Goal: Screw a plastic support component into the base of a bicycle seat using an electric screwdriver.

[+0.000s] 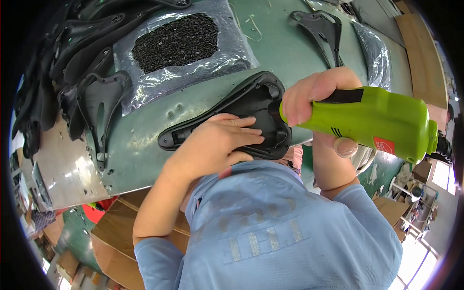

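A black bicycle saddle (256, 92) lies with its hollow underside up on the green table, its narrow nose to the left and its wide end to the right. My left hand (220, 140) rests across its middle, fingers stretched out and pressing flat on it. Closed round a lime-green electric screwdriver (386, 121), my right hand (319, 104) holds the tool almost level. Its dark front end points at the saddle's wide end; I cannot tell whether the bit touches, as the contact spot is hidden.
Behind the saddle, a clear plastic bag (232, 53) bears a heap of small black screws (176, 41). Several black saddle shells (104, 96) crowd the left side. Another saddle part (324, 31) lies at the back right, beside a plastic bag (374, 53). A cardboard box (113, 232) stands below the table's near edge.
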Tool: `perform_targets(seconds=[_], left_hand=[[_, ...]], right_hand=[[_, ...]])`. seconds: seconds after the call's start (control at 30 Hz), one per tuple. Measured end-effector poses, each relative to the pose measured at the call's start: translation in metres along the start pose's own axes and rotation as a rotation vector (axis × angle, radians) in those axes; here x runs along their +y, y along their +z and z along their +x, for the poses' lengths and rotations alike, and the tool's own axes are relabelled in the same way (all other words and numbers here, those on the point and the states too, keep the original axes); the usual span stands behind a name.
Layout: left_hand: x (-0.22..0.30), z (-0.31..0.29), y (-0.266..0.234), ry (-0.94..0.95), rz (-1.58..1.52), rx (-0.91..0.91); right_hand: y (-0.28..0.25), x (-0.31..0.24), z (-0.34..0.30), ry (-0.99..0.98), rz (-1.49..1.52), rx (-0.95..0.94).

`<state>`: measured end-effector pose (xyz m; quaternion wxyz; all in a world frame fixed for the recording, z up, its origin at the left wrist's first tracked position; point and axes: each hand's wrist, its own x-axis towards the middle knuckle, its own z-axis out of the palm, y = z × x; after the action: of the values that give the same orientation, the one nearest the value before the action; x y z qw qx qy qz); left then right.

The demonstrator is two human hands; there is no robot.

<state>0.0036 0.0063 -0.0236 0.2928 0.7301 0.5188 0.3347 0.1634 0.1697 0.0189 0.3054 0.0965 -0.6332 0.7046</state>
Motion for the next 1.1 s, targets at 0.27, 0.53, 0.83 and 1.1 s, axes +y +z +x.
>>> perform_targets(seconds=[0.27, 0.53, 0.83, 1.1], left_hand=[[-0.074, 0.027, -0.098, -0.466, 0.46, 0.423], [-0.104, 0.033, -0.112, -0.739, 0.546, 0.23], [-0.06, 0.037, -0.093, -0.412, -0.464, 0.686], [0.016, 0.033, 0.024, -0.508, -1.195, 0.382]], right_hand=[[0.005, -0.001, 0.005, -0.029, 0.001, -0.024], [-0.005, 0.008, 0.001, -0.067, 0.085, 0.009], [0.002, 0.001, -0.001, -0.05, 0.009, 0.105], [0.007, -0.002, 0.004, 0.004, 0.057, 0.257]])
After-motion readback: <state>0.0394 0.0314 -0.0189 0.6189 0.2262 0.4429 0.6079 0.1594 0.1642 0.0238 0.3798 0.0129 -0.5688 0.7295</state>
